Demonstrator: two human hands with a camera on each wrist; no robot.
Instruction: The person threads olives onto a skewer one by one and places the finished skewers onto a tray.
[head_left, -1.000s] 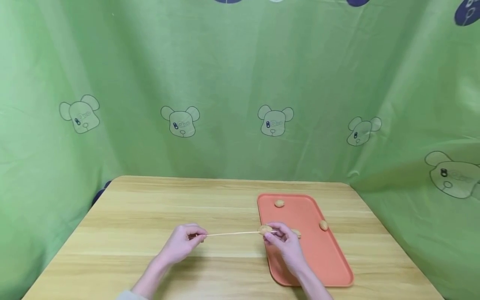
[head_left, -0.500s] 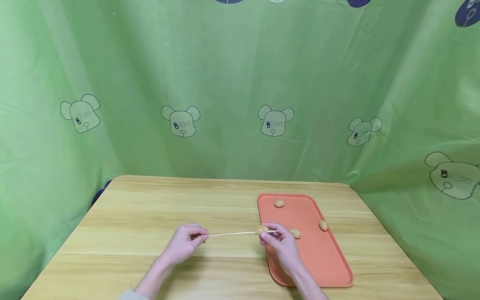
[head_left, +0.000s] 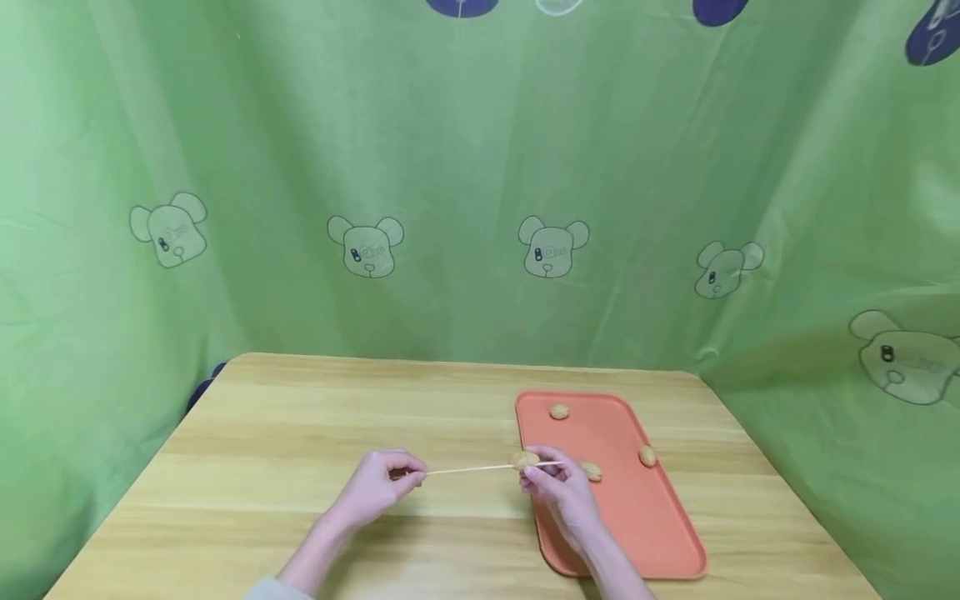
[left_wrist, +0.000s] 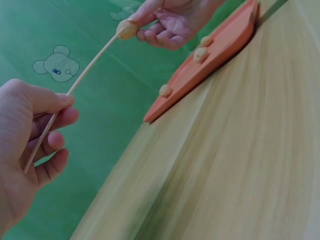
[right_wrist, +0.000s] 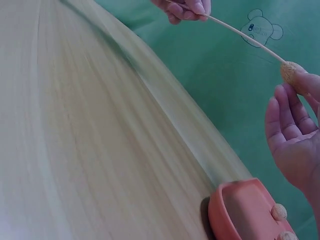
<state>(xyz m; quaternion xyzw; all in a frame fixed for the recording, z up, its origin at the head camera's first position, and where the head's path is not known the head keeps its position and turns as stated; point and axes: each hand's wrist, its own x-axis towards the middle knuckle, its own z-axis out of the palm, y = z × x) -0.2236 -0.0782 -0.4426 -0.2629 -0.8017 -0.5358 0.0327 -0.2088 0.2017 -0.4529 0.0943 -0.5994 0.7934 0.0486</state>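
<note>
My left hand (head_left: 378, 483) pinches a thin bamboo skewer (head_left: 468, 469) between thumb and fingertips, and the near end lies across its palm in the left wrist view. At the far end of the skewer sits a small tan, bumpy ball (right_wrist: 289, 72). My right hand (head_left: 566, 492) holds this ball between thumb and fingers, above the left edge of a coral tray (head_left: 622, 517). The skewer's tip shows past the ball in the head view. The other fingers of the right hand (left_wrist: 175, 25) are loosely bent.
Three similar tan balls lie on the tray: one ball (head_left: 559, 412) near its far end, another (head_left: 592, 472) beside my right hand, another (head_left: 647, 456) against the right rim. The tray rests on a wooden table (head_left: 300, 425). A green curtain (head_left: 457, 167) surrounds the table's back and sides.
My left hand has moved slightly right along with the skewer, and the bare length between hand and ball has shortened. The right hand with the ball has shifted slightly left overall.
</note>
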